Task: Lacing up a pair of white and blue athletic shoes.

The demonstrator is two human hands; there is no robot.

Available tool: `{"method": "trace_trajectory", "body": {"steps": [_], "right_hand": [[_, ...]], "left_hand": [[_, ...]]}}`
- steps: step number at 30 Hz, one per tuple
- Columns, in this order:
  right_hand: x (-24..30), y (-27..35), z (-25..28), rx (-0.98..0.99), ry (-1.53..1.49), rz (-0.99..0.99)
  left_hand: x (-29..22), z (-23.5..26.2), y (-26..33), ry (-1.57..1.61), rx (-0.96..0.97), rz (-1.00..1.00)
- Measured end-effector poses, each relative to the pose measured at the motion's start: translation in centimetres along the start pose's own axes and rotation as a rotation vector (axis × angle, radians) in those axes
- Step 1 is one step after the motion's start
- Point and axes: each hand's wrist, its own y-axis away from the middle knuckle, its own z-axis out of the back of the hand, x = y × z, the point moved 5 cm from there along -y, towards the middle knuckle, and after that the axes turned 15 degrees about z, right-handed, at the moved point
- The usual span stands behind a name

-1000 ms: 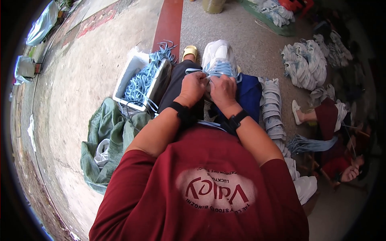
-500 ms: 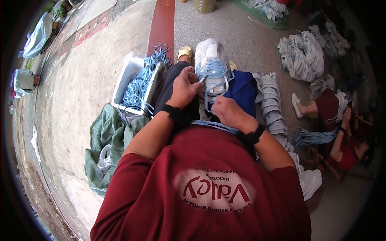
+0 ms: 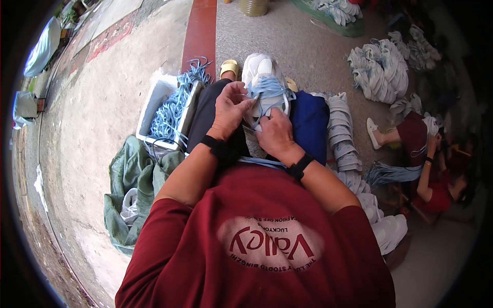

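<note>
Working at a white mesh shoe [image 3: 258, 66] w/ flat blue laces [image 3: 271, 86], btwn my dark trouser leg [image 3: 204, 119] & blue cloth [image 3: 311, 126]. My L hand [image 3: 229, 109] half-curled at its side, R hand [image 3: 278, 132] fingers bunched by its opening; can't tell what either grips.

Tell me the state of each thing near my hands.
White shoe: toe pointing away, blue lace across its upper
Left hand: bent, at the shoe's left side
Right hand: curled, at the shoe's opening
White box: open, loose blue laces inside
Green sack: open, slumped
White pieces: nested in a row
Yellow slipper: worn
</note>
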Motion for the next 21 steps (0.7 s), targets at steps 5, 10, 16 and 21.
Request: {"method": "trace_trajectory", "body": {"steps": [5, 10, 16, 21], "right_hand": [[-4.9, -0.2, 4.2, -0.229, -0.472, -0.190], [-7.2, 0.1, 8.0, -0.897, -1.424, -0.582], [-1.4, -0.1, 6.4, -0.254, -0.246, 0.007], [-4.8, 0.6, 7.3, -0.617, -0.660, -0.360]], "left_hand": [[-0.9, 2.3, 0.0, 0.314, -0.060, -0.021], [0.2, 3.6, -0.5, 0.373, -0.102, -0.030], [0.5, 0.4, 0.2, -0.093, 0.083, -0.175], [0.7, -5.3, 2.8, -0.935, 0.228, -0.623]]}}
